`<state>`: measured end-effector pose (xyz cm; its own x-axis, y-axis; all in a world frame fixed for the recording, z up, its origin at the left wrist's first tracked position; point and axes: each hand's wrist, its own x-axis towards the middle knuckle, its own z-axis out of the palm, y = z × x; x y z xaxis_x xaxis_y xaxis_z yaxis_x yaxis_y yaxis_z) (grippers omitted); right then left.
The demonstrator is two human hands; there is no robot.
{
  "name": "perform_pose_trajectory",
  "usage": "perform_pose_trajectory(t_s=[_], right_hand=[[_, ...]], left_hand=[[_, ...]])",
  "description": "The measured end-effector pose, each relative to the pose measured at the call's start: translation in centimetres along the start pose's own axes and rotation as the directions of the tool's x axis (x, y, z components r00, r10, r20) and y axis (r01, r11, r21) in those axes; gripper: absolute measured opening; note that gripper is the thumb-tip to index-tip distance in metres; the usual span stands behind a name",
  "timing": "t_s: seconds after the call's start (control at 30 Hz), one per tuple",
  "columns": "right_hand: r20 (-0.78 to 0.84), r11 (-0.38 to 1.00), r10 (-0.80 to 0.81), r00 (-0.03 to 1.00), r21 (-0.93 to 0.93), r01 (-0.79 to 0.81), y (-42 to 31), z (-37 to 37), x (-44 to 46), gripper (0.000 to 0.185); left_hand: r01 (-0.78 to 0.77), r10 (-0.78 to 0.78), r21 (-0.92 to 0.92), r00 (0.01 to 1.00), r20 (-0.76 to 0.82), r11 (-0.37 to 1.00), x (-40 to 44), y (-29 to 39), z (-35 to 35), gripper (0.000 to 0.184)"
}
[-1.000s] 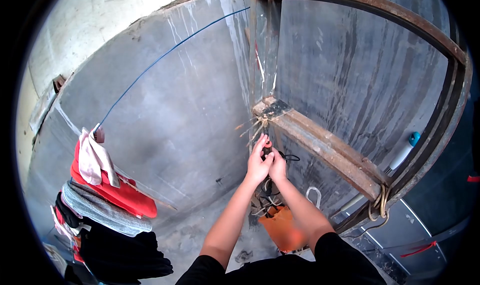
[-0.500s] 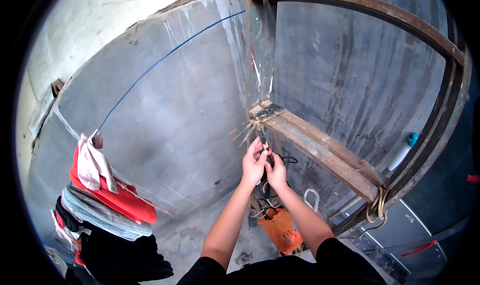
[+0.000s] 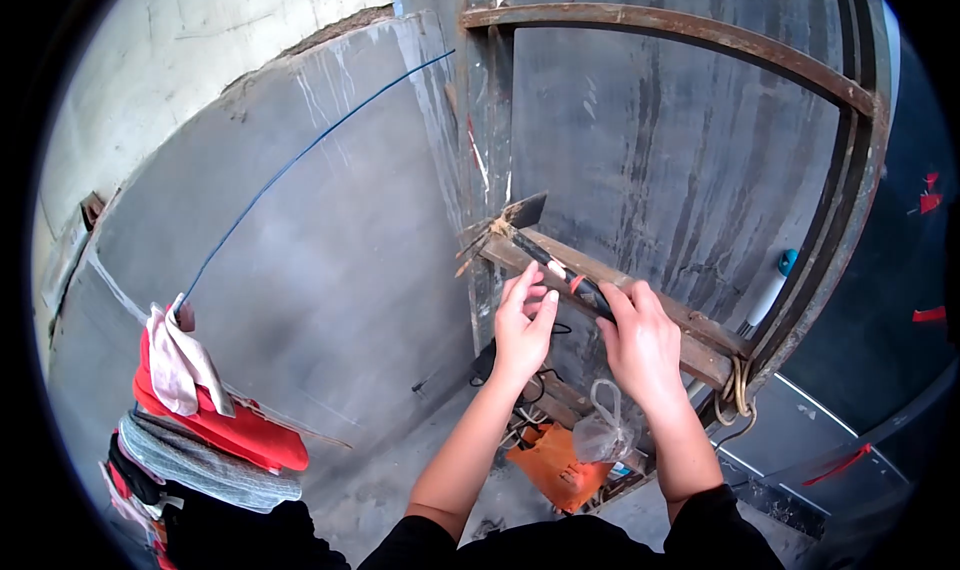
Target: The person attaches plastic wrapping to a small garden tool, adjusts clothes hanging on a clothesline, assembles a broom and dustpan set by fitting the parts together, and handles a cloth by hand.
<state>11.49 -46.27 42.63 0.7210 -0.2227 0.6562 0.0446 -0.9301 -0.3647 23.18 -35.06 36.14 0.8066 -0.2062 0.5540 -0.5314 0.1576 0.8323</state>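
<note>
A dark-handled tool [image 3: 536,253] slants from the rusty beam down to the right, with a flat dark blade at its upper end and a tuft of straw-like fibres beside the blade. A red band circles its handle. My right hand [image 3: 643,340] grips the lower end of the handle, fingers wrapped over it. Just left of the handle, my left hand [image 3: 525,330] has its fingers apart and nothing in its palm. The rusty metal beam [image 3: 715,358] runs behind both hands.
Clothes [image 3: 220,460] hang at the left below a blue wire [image 3: 290,165]. A rusty metal frame [image 3: 700,30] rises at the right, with rope [image 3: 735,395] on it. An orange bag [image 3: 555,470] and a clear plastic bag [image 3: 603,436] are below my hands. Grey walls stand behind.
The tool has swung from nearly upright to a slant, its blade now visible above the beam. My right hand has moved right and up with the handle; my left hand has come away from it.
</note>
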Motion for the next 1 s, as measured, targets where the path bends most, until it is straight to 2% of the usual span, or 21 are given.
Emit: perform_pose_trajectory(t_s=[0.07,0.17,0.27,0.47,0.67,0.8,0.87,0.9,1.0], right_hand=[[0.037,0.995,-0.048,0.998,-0.089,0.051,1.1,1.0,1.2,0.039],[0.039,0.991,-0.054,0.998,-0.123,0.059,1.7,2.3,1.9,0.040],[0.052,0.988,-0.035,0.998,-0.151,0.043,1.6,2.8,2.2,0.040],[-0.021,0.992,-0.108,0.994,-0.064,0.106,2.3,4.6,3.0,0.038],[-0.021,0.996,-0.083,0.996,-0.031,0.082,2.2,5.0,3.6,0.036],[-0.041,0.993,-0.093,0.995,-0.078,0.090,1.9,4.5,3.2,0.034],[-0.222,0.978,-0.207,0.953,-0.085,0.193,1.5,3.7,2.7,0.030],[-0.217,0.977,-0.209,0.954,-0.081,0.196,1.3,3.5,2.1,0.030],[-0.259,0.891,-0.353,0.899,0.200,0.407,0.9,3.6,-0.2,0.021]], left_hand=[[0.036,-0.036,-0.018,0.999,0.012,0.999,-0.1,-0.3,0.5,0.046],[-0.056,0.059,0.208,0.998,-0.009,0.977,-0.9,-0.7,0.6,0.043],[-0.060,0.065,0.257,0.998,-0.014,0.965,-1.2,-0.2,0.4,0.043],[-0.023,0.028,0.202,0.999,-0.023,0.979,-1.3,-0.5,0.1,0.041],[0.017,-0.011,0.151,0.999,-0.043,0.988,-1.4,-0.7,-0.2,0.038],[0.039,-0.026,0.137,0.996,-0.090,0.990,-2.2,-0.8,-0.5,0.035],[0.056,-0.045,0.122,0.995,-0.091,0.991,-2.8,-1.0,-0.8,0.035],[0.062,-0.048,0.127,0.993,-0.108,0.990,-3.2,-0.7,-1.0,0.034],[0.074,-0.063,0.097,0.991,-0.114,0.993,-4.4,-0.7,-1.4,0.033]])
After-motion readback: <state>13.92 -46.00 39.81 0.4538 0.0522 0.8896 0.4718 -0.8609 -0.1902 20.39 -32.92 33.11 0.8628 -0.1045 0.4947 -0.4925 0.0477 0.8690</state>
